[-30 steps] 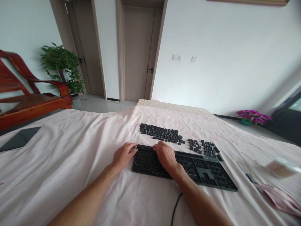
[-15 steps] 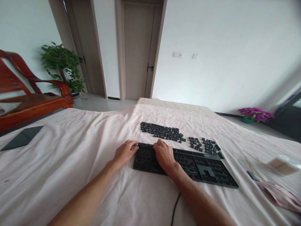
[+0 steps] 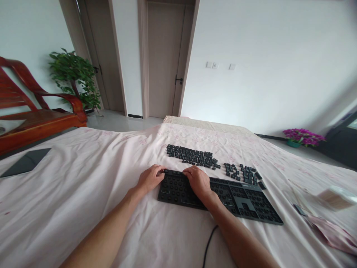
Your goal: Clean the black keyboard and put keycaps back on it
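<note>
A black keyboard (image 3: 178, 191) lies on the cloth with most of its keycaps off, its switch sockets bare. A few keycaps (image 3: 174, 172) sit along its top row at the left end. At the upper left corner, my left hand (image 3: 152, 176) is closed on the keyboard's edge, thumb and fingers around it. My right hand (image 3: 198, 180) rests over the top row, its fingertips pressed together there; anything between them is hidden. Beyond the keyboard lie loose black keycaps (image 3: 192, 154) in rough rows, with another group of keycaps (image 3: 248, 174) to their right.
A black cable (image 3: 208, 247) runs toward me from below the keyboard. On the right are a clear plastic box (image 3: 336, 197), a pink cloth (image 3: 333, 232) and a small dark object (image 3: 299, 209). A dark flat panel (image 3: 26, 162) lies at the left, near a wooden chair (image 3: 41, 121).
My right hand has shifted slightly right along the keyboard's top row. My left hand stays at the corner, its fingers slightly moved. The loose keycaps look the same.
</note>
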A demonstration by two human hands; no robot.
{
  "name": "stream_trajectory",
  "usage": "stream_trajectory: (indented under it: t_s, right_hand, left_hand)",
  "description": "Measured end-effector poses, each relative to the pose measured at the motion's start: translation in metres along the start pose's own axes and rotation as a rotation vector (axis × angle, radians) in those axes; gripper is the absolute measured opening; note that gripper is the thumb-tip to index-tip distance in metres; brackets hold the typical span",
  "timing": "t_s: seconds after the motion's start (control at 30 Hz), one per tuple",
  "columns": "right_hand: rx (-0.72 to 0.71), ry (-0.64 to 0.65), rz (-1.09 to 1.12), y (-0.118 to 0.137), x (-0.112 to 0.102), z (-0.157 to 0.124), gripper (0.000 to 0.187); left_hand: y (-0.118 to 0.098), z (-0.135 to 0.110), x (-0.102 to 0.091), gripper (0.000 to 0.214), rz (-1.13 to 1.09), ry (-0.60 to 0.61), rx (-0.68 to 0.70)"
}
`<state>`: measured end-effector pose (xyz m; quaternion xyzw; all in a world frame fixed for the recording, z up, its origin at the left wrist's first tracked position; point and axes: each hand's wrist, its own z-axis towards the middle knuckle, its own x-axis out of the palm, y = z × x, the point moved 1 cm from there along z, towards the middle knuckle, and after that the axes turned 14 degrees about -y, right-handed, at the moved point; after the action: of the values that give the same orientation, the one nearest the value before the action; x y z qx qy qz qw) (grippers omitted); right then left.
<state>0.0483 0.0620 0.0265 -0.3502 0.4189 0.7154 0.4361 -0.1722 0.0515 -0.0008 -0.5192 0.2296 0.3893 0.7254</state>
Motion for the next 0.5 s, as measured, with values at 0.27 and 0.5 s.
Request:
stream_trajectory:
  t_s: [0.27, 0.5]
  right_hand:
    - [-0.004, -0.036, 0.048, -0.0037, 0.0019, -0.0018, 0.027]
    - [-0.008, -0.046, 0.016, -0.0018, 0.0011, -0.0034, 0.027]
  left_hand:
    - [-0.0002, -0.0060, 0.0005, 0.035, -0.017, -0.054, 0.017]
    - [-0.0005, -0.0064, 0.0008, 0.034, -0.020, -0.059, 0.011]
